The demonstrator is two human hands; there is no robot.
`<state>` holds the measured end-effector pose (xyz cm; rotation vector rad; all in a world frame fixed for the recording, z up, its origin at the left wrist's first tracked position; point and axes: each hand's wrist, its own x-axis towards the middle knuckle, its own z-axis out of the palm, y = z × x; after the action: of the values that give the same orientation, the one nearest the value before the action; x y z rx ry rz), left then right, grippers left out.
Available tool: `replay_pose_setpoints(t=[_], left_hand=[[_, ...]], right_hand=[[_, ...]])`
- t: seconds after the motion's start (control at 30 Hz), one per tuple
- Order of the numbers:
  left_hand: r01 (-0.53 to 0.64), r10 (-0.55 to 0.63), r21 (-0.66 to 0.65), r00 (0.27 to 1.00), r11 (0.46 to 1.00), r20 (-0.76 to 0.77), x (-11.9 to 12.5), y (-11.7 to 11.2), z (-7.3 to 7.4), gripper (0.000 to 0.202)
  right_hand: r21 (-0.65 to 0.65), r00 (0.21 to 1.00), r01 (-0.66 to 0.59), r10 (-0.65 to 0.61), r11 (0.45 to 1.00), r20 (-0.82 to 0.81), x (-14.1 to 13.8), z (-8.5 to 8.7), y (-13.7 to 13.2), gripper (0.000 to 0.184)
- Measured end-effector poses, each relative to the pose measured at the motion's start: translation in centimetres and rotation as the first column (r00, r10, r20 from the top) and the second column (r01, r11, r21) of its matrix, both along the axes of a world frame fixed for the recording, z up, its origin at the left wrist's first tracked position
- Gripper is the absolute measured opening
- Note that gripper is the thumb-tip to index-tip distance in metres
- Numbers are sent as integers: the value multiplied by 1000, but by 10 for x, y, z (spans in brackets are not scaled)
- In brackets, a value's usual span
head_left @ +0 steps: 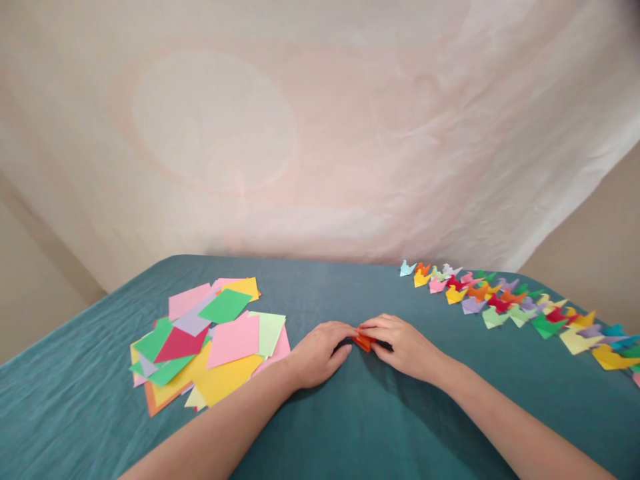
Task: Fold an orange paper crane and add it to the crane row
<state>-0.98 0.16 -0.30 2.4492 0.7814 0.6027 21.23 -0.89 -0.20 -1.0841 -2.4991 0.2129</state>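
A small folded piece of orange paper (363, 341) lies low over the cloth between my two hands, partly covered by fingers. My left hand (323, 350) touches its left side with the fingertips, thumb tucked below. From the other side my right hand (400, 343) pinches the paper between thumb and fingers. The exact shape of the fold is hidden. To the left of my left hand spreads a loose pile of square coloured paper sheets (233, 340), in pink, yellow, green, red and lilac.
Rows of folded paper birds (495, 317) in many colours run along the right side of the table. A dark teal cloth (320, 427) covers the table. Behind its far edge hangs a pale, wrinkled sheet (320, 133).
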Motion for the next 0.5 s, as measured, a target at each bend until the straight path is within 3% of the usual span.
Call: replay_pose_setpoints(t=[0.2, 0.5], left_hand=[[-8, 8, -1, 1000, 1000, -4, 0, 0, 0, 32], [-94, 94, 19, 996, 995, 3, 0, 0, 2, 28]], right_hand=[[12, 989, 18, -16, 1000, -150, 2, -16, 2, 29], [44, 974, 110, -99, 993, -206, -4, -23, 0, 27]])
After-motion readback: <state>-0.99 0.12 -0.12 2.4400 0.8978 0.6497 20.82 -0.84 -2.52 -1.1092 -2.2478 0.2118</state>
